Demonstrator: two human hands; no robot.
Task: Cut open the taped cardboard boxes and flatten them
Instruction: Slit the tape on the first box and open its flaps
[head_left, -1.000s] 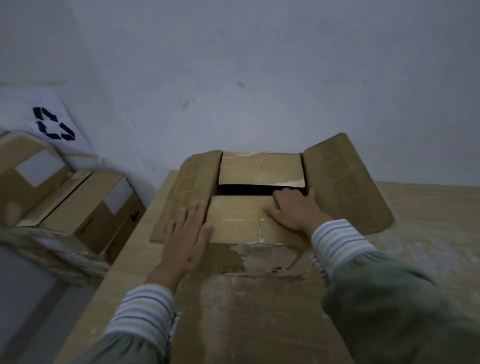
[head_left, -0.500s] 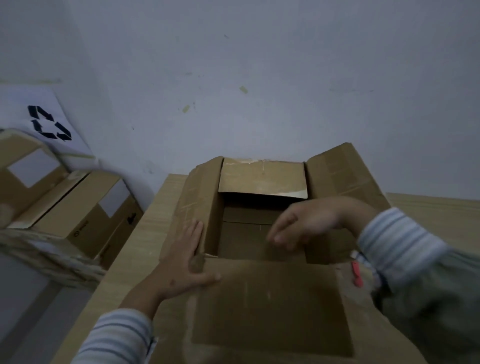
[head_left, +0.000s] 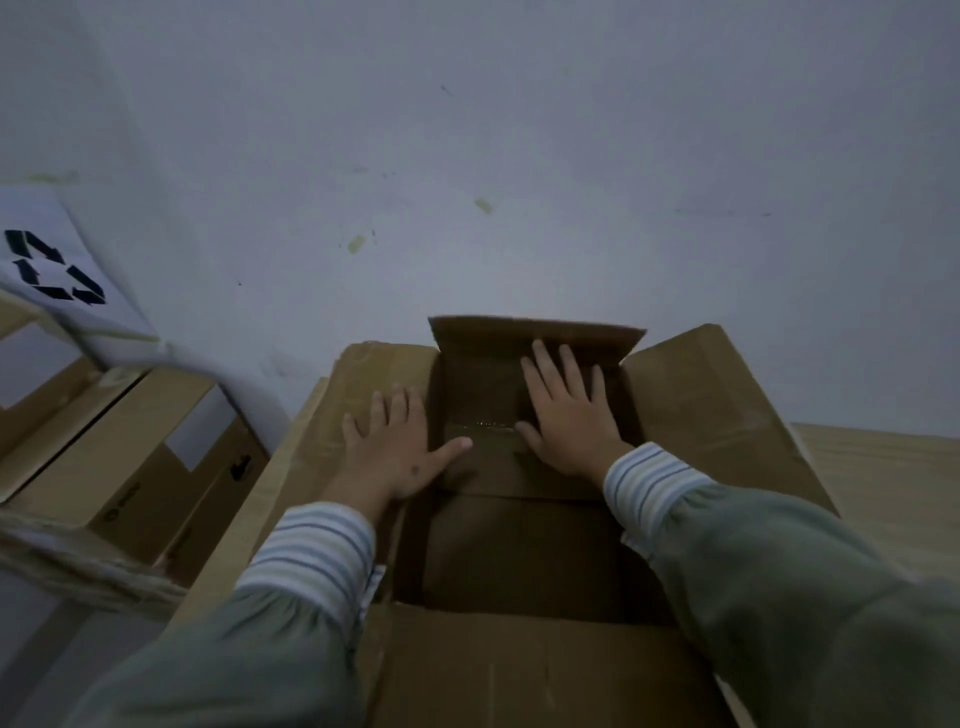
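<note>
An opened brown cardboard box (head_left: 717, 415) stands on the wooden table (head_left: 883, 467) right in front of me, its four flaps folded outward. My left hand (head_left: 400, 447) lies flat with spread fingers on the left flap at the box's left edge, thumb reaching over the opening. My right hand (head_left: 569, 410) is inside the box, palm flat against the far inner wall, fingers straight and pointing up. The inside of the box is dark. No cutting tool is in view.
Several other cardboard boxes (head_left: 130, 457) with white labels are stacked left of the table, under a white sheet with a black recycling symbol (head_left: 49, 267). A bluish wall (head_left: 519, 156) rises just behind the box. Bare table shows at the right.
The near inner flap has swung open toward me and the far flap has lifted. My right hand moved from the box top down inside onto the far wall; my left shifted slightly.
</note>
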